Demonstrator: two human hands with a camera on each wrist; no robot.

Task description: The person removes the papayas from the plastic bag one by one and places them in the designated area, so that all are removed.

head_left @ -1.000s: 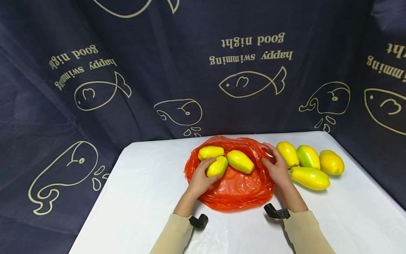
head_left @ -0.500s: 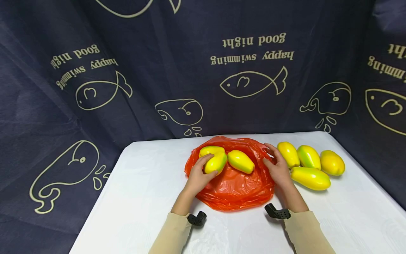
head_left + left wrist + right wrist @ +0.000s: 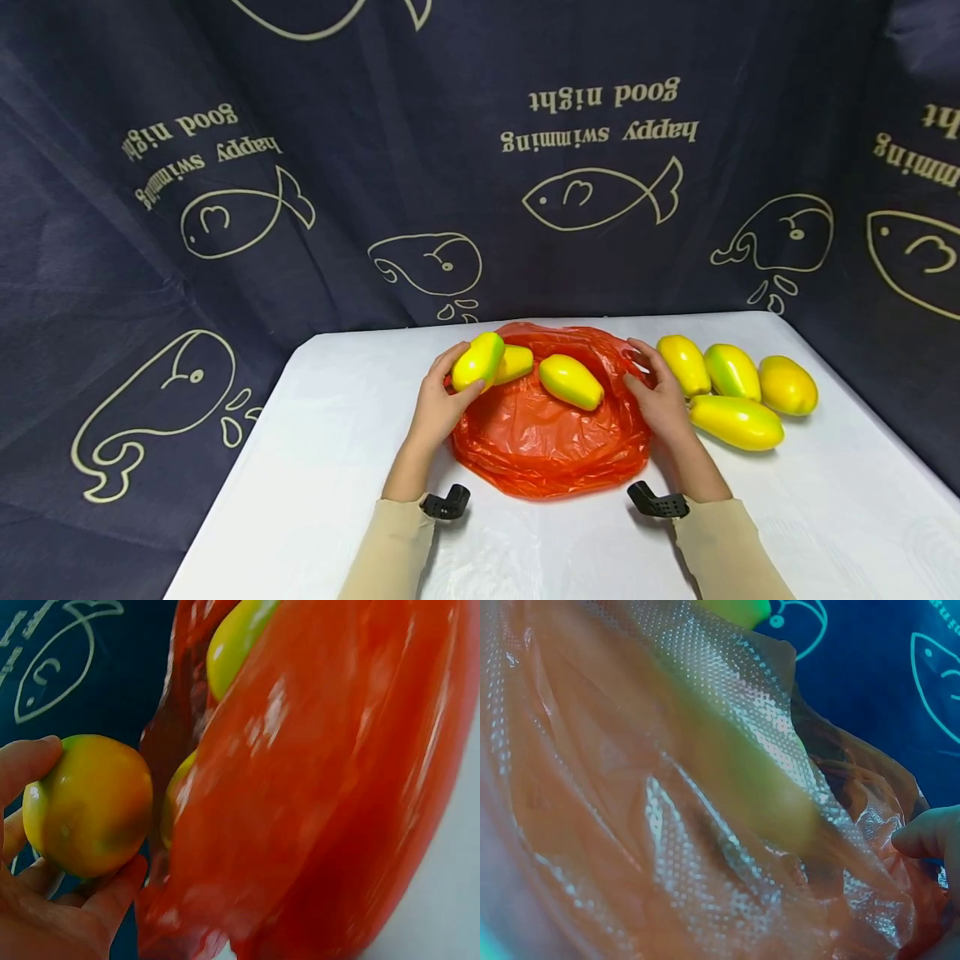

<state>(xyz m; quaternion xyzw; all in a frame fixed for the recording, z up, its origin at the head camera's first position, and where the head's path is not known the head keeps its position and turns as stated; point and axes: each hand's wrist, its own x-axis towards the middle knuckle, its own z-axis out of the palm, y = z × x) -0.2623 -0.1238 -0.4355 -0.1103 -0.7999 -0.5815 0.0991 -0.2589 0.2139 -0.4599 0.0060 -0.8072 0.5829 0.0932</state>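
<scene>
My left hand [image 3: 437, 408] holds a yellow-green papaya [image 3: 477, 363] over the left rim of a red plastic bag [image 3: 547, 442]. In the left wrist view, thumb and fingers curl round that papaya [image 3: 90, 806], just outside the bag's mouth. Two more papayas lie in the open bag: one [image 3: 516, 364] partly hidden behind the held fruit, the other [image 3: 572, 382] nearer the middle. With its thumb and fingers, my right hand [image 3: 663, 408] grips the bag's right rim. Through the thin plastic [image 3: 630, 847], the right wrist view shows a blurred yellow-green fruit.
Several papayas [image 3: 731, 371] lie grouped on the white table [image 3: 322, 467] to the right of my right hand. A dark blue curtain [image 3: 420, 167] with fish drawings hangs behind the table. Each wrist wears a black camera band [image 3: 447, 502].
My left hand has lifted the papaya from among the others in the bag and moved left with it to the bag's rim. The right hand has stayed in place on the bag.
</scene>
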